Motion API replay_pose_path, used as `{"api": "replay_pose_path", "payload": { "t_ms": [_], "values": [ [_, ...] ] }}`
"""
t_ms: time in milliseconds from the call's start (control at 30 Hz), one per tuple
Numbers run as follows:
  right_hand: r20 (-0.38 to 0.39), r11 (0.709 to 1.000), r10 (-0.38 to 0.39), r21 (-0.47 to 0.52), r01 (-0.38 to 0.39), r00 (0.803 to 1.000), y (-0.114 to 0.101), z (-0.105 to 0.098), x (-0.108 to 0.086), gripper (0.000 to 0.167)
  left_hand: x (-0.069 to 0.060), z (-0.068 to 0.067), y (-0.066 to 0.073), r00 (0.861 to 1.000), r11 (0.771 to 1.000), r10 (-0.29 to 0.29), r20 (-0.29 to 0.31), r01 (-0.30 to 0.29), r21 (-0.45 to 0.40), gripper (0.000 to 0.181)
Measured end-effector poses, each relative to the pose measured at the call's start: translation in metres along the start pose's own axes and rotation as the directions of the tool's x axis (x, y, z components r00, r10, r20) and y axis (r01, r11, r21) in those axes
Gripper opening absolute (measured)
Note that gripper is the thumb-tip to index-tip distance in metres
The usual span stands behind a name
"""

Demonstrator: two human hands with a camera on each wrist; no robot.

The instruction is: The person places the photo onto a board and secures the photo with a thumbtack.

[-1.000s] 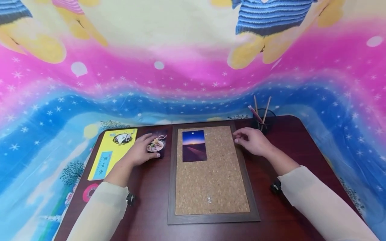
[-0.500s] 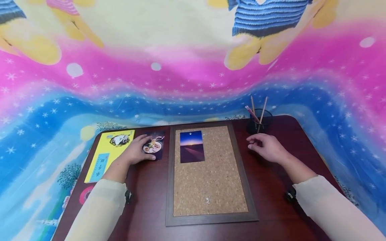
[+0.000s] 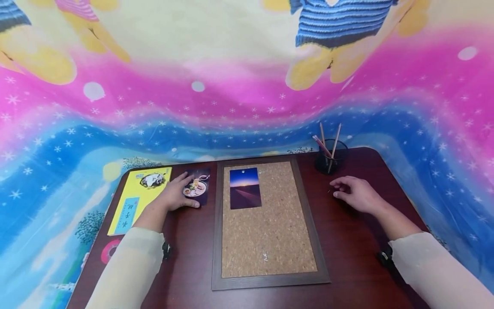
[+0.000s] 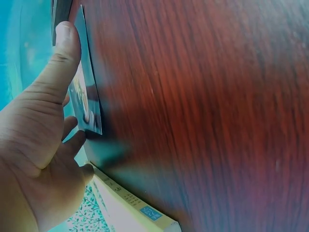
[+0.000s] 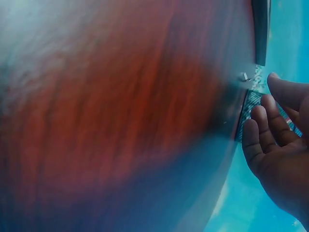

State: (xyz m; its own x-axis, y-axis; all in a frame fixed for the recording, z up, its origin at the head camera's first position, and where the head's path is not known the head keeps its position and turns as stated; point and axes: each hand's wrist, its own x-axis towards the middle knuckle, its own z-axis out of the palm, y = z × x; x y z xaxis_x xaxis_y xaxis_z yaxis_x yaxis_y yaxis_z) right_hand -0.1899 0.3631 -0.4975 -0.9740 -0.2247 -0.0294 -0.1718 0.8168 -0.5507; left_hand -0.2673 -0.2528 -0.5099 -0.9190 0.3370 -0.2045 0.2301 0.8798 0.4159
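Note:
My left hand (image 3: 175, 195) lies with spread fingers at the left edge of a dark food photo (image 3: 196, 188); its thumb is near the photo's lower part. In the left wrist view, that hand (image 4: 46, 140) is beside the same photo (image 4: 92, 108). To the right of the corkboard (image 3: 270, 240), my right hand (image 3: 359, 195) hovers low with loosely bent fingers, nothing visible in them. A tiny shiny piece (image 5: 245, 77) stands on the table just off the fingertips of the right hand (image 5: 282, 130). A sunset photo (image 3: 245, 189) is on the board's upper left.
A mesh holder (image 3: 329, 163) with several pencils stands behind my right hand. Left of the food photo lies a yellow book (image 3: 148, 195), and nearer to me is a pink ring-shaped item (image 3: 109, 251), partly behind my left sleeve. A patterned cloth (image 3: 231, 103) hangs behind the table.
My right hand has moved right, from the board's right edge to the table. The tiny piece now shows by its fingertips. My left hand has stayed beside the food photo.

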Motion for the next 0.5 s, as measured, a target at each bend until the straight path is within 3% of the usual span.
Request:
{"api": "replay_pose_path", "payload": {
  "t_ms": [200,500],
  "values": [
    [0.012,1.000,0.008,-0.003,-0.008,1.000,0.0061,0.0035,-0.0003,0.032,0.0011,0.0045,-0.0026,1.000,0.999,0.008,-0.005,-0.008,0.052,0.116],
    [0.028,0.999,-0.006,-0.044,0.008,1.000,0.0076,0.0067,0.0087,0.030,0.0000,0.0052,0.0032,1.000,0.998,0.002,-0.010,-0.002,0.065,0.108]
  ]
}}
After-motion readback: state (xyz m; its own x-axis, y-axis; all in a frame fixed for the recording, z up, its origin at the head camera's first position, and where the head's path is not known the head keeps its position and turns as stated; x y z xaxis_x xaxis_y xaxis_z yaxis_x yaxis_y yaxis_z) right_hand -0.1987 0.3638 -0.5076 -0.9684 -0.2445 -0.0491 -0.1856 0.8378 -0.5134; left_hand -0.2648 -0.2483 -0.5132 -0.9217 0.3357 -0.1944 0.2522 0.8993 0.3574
